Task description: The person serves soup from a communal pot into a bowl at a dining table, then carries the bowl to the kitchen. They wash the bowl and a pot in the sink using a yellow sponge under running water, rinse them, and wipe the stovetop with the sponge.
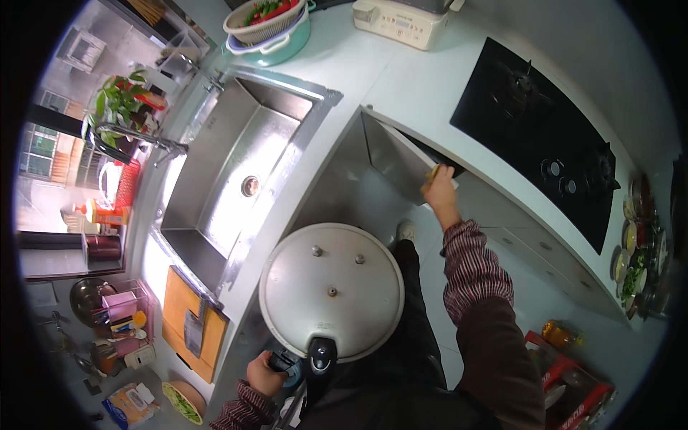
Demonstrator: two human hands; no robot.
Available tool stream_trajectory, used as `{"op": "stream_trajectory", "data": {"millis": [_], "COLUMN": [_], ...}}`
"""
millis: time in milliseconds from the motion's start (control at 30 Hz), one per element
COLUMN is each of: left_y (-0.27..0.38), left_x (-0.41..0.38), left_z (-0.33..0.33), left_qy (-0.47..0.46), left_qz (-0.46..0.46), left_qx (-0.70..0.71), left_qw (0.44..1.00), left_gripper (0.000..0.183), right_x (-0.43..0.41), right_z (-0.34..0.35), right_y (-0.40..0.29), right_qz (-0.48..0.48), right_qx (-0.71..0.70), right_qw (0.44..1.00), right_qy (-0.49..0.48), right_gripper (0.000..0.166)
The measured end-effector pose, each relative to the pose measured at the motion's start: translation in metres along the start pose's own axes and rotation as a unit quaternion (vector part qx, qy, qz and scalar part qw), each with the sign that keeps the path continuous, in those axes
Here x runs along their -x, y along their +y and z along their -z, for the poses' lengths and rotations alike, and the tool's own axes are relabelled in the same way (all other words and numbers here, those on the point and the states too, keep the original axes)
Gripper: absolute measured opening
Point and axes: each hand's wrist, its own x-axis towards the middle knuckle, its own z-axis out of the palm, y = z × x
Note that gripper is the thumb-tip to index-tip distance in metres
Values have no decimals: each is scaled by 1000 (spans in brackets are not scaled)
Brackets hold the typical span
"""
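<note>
A large aluminium pressure cooker (332,269) with its lid on is before me, beside the counter's front edge. My left hand (267,374) is closed around a black handle (280,360) at the cooker's near side. Close by, the lid's black handle (322,355) juts toward me. My right hand (442,196) grips the upper edge of a grey cabinet door (400,153), which stands ajar under the counter. Something small and yellowish (433,172) shows at those fingers, too small to identify. The cabinet's inside is mostly hidden and dark.
A stainless steel sink (250,134) lies left, near a cutting board (171,322) bearing a cleaver (193,333). The black gas hob (500,123) is at right. A basket of peppers (263,21) stands at the back. Red boxes (572,376) and an oil bottle (560,332) sit low right.
</note>
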Motion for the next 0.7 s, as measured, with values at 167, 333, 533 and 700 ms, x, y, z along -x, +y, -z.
{"op": "stream_trajectory", "data": {"millis": [167, 333, 533, 700], "left_y": [-41, -48, 3, 59], "left_x": [-20, -49, -110, -183], "left_z": [-55, -103, -151, -189], "left_qy": [-50, -110, -153, -122], "left_qz": [-51, -69, -57, -101], "left_qx": [-58, -39, 27, 45], "left_qw": [996, 991, 986, 986], "left_gripper": [28, 32, 35, 35], "right_x": [58, 58, 67, 110], "right_z": [-28, -53, 60, 91], "right_y": [-47, -90, -66, 18], "right_qz": [111, 53, 43, -20], "right_qx": [34, -126, -344, -89], "right_qw": [981, 942, 850, 774], "right_qy": [-156, -308, -397, -626], "right_gripper": [44, 38, 28, 46]}}
